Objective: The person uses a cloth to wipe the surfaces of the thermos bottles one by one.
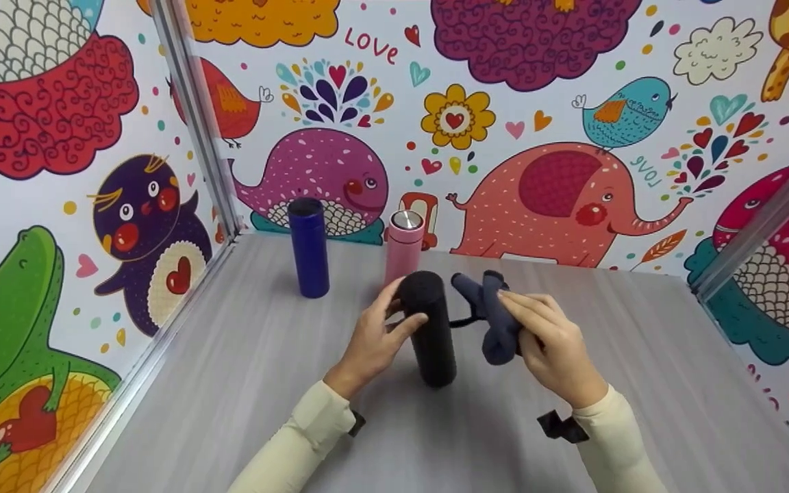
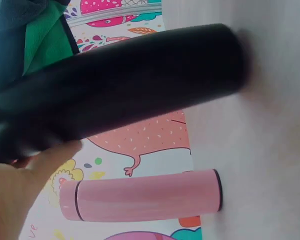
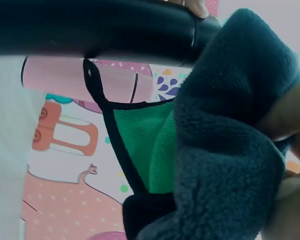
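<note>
My left hand (image 1: 372,337) grips a black thermos bottle (image 1: 433,342) near its top, thumb on the near side. The bottle leans a little, its base right at the table surface in the left wrist view. On the right, my right hand (image 1: 553,337) pinches a bunched cleaning cloth (image 1: 501,322), dark grey-blue and fluffy on one face. The right wrist view shows its green face (image 3: 135,140), with black edging and a hanging loop (image 3: 93,80) that overlaps the bottle there. Part of the right fingers is hidden by the cloth.
A pink thermos bottle (image 1: 403,255) with a shiny lid top stands behind the black one. Farther left is an upright blue thermos bottle (image 1: 309,253). The grey table (image 1: 244,383) is bordered by cartoon-printed walls (image 1: 394,82) in metal frames.
</note>
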`<state>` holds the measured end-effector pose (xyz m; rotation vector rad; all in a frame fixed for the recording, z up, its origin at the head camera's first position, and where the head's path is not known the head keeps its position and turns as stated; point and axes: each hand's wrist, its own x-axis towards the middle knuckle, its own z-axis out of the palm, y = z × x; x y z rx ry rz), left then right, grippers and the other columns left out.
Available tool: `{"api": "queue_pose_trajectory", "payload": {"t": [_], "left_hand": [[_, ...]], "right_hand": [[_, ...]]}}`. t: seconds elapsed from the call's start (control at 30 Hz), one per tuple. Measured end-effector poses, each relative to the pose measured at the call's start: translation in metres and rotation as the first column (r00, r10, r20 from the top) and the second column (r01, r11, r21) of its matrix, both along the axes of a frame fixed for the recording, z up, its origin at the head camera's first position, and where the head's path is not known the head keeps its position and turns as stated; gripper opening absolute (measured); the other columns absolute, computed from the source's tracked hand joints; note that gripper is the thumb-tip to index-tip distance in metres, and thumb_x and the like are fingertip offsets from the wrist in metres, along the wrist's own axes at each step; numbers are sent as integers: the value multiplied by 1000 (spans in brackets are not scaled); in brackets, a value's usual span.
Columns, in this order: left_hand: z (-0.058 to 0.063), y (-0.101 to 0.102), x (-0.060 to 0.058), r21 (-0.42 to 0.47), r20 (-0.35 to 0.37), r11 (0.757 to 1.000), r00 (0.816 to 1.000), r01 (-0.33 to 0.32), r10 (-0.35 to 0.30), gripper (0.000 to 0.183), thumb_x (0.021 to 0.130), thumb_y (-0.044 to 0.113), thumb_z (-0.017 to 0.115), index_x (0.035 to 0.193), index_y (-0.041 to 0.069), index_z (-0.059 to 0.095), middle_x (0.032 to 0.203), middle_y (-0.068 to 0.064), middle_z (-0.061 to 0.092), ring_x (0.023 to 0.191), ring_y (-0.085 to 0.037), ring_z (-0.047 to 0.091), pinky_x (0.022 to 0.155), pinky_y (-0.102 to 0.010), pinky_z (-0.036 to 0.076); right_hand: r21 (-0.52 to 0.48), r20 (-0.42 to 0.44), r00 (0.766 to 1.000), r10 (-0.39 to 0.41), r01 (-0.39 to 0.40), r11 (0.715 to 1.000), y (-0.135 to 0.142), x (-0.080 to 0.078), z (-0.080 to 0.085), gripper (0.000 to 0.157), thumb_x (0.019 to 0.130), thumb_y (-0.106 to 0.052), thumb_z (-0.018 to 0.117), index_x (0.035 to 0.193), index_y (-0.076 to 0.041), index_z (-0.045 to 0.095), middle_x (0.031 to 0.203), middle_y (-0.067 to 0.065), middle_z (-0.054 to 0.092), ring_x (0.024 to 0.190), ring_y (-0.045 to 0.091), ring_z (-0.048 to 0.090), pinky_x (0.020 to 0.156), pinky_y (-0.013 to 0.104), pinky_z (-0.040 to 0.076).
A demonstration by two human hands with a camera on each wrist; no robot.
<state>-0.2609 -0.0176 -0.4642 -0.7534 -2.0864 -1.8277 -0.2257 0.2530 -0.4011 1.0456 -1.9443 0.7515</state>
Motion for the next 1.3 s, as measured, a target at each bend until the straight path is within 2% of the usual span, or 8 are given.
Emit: {"api": "queue_pose_trajectory", "payload": {"t": [0.13, 0.27, 0.4, 0.57, 0.73, 0.8, 0.93, 1.3], "left_hand": [[-1, -7, 7, 152, 53, 986, 997, -66, 58, 62, 98, 20, 68, 150, 5, 39, 142, -13, 52, 124, -27, 57, 99, -38, 50], [1, -13, 16, 366, 118, 926, 992, -92, 52, 66, 99, 25, 66, 151, 0, 34, 142, -21, 49, 123, -32, 57, 93, -39, 53], [2, -17, 24, 555, 139, 824, 989, -116, 46, 70, 100, 28, 64, 152, -2, 30, 140, -23, 49, 116, -31, 60, 89, -42, 55], [5, -16, 28, 735, 137, 667, 990, -121, 29, 55, 103, 21, 58, 147, -3, 35, 129, -20, 53, 106, -28, 63, 88, -54, 54], [8, -16, 29, 828, 213, 531, 977, -180, 0, 34, 107, 23, 50, 132, 1, 48, 115, -15, 61, 101, -26, 63, 90, -58, 52], [10, -16, 29, 845, 253, 494, 967, -206, -28, 34, 107, 28, 49, 129, 1, 50, 114, -15, 62, 101, -27, 63, 91, -57, 51], [11, -15, 29, 863, 305, 445, 949, -240, -78, 41, 106, 35, 49, 128, 1, 51, 120, -15, 58, 105, -33, 62, 92, -56, 51], [13, -13, 29, 880, 329, 399, 936, -256, -125, 45, 105, 38, 48, 131, 1, 50, 130, -15, 53, 113, -38, 58, 94, -54, 51]], "right_hand": [[-145, 1, 1000, -16, 16, 989, -2, 7, 4, 47, 77, 23, 45, 115, 9, 70, 113, 22, 69, 96, 34, 63, 93, 22, 48], [-247, 22, 1000, -15, 20, 969, -7, 17, 12, 45, 76, 26, 45, 112, 14, 68, 109, 27, 69, 100, 27, 64, 94, 25, 49], [-300, 61, 998, -15, 32, 953, -7, 24, 14, 44, 76, 29, 47, 114, 16, 67, 109, 29, 68, 104, 21, 63, 95, 25, 49], [-343, 98, 995, -6, 40, 939, -6, 25, 7, 44, 77, 30, 49, 115, 16, 67, 110, 30, 67, 104, 21, 63, 94, 26, 50], [-360, 116, 993, 1, 41, 932, -8, 25, 2, 43, 77, 31, 49, 114, 16, 66, 110, 30, 67, 103, 20, 63, 93, 26, 50], [-369, 118, 993, 2, 42, 928, -10, 25, 1, 43, 77, 31, 50, 114, 16, 67, 110, 30, 67, 103, 20, 63, 93, 26, 50], [-385, 111, 994, 6, 37, 922, -15, 23, 2, 41, 77, 30, 51, 112, 15, 68, 109, 29, 68, 101, 21, 62, 91, 27, 50], [-377, 109, 994, 10, 32, 926, -27, 15, 0, 43, 75, 31, 53, 111, 14, 69, 108, 26, 69, 100, 24, 63, 92, 27, 50]]}}
